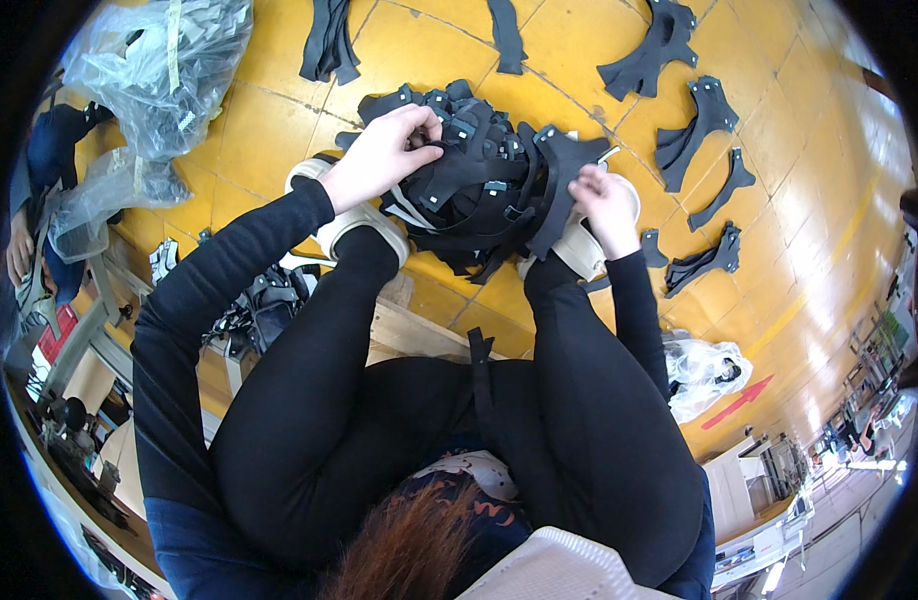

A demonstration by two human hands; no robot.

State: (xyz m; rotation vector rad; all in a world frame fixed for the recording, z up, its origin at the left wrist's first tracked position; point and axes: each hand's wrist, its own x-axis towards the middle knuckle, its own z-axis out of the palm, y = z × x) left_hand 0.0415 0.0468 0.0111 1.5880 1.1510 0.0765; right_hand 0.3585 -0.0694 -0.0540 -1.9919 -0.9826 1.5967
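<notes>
head view: flat black pieces (469, 172) lie tangled, with small pale patches (496, 187).

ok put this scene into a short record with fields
centre: heap of flat black pieces between cream-coloured shoes
left hand: fingers curled over the heap's left part, grip unclear
right hand: at the heap's right edge, fingers blurred, grip unclear
upper right: smaller black bunches on yellow tiled floor
upper left: clear plastic bag, partly filled
lower right: red floor arrow
</notes>
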